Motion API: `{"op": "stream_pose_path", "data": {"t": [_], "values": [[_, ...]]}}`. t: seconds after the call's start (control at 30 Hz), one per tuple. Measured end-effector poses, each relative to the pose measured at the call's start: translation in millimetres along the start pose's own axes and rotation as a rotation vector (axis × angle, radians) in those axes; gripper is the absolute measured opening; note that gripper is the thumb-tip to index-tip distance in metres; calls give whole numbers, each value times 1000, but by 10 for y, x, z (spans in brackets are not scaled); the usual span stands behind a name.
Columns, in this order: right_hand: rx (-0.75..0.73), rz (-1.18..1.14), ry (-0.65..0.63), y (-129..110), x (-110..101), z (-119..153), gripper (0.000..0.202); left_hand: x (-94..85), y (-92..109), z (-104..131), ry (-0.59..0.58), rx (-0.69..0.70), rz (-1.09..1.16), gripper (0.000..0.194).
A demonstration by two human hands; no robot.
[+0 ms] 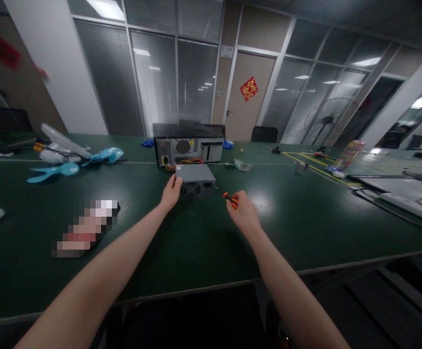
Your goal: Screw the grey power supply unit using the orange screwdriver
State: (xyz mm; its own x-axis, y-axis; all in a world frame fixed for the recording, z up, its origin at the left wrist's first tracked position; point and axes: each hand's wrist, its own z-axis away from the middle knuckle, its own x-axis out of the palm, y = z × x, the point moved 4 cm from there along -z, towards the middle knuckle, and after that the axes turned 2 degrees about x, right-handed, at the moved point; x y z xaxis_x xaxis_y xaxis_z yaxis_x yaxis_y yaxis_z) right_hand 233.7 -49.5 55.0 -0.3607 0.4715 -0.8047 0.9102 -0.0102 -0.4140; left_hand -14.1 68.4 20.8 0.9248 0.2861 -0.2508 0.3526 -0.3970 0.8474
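A grey computer power supply [196,173] rests on the green table, its round fan grille and socket facing me. My left hand [171,191] grips its left side, thumb near the front edge. In my right hand [243,211] is a screwdriver [231,199] with an orange and black handle. Its thin shaft points at the right front edge of the power supply; whether the tip touches is too small to tell. Just behind stands a computer case [189,140] lying on its side, with coloured cables hanging out of its back.
Light-blue fan blades [105,156] and white fan parts [60,145] lie at the left. A pixelated object [87,228] is near my left forearm. Behind the power supply's right is a clear plastic piece [240,165]. A flat panel [407,194] with a black cable occupies the right.
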Motion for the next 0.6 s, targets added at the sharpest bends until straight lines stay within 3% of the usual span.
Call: {"op": "stream_pose_path", "data": {"t": [0.23, 0.3, 0.4, 0.5, 0.57, 0.6], "values": [[14, 98, 48, 54, 14, -55, 38, -74, 27, -31, 65, 66, 8, 51], [0, 87, 45, 52, 26, -60, 39, -168, 205, -66, 138, 93, 67, 51], [-18, 59, 24, 41, 61, -62, 37, -336, 695, -139, 236, 141, 238, 50], [-29, 57, 1, 39, 104, -61, 35, -458, 1175, -285, 145, 241, 393, 51], [-37, 65, -6, 45, 129, -60, 36, -545, 1245, -421, 75, 312, 347, 60], [-40, 72, -4, 49, 139, -59, 36, -611, 1154, -489, 112, 297, 275, 72]]}}
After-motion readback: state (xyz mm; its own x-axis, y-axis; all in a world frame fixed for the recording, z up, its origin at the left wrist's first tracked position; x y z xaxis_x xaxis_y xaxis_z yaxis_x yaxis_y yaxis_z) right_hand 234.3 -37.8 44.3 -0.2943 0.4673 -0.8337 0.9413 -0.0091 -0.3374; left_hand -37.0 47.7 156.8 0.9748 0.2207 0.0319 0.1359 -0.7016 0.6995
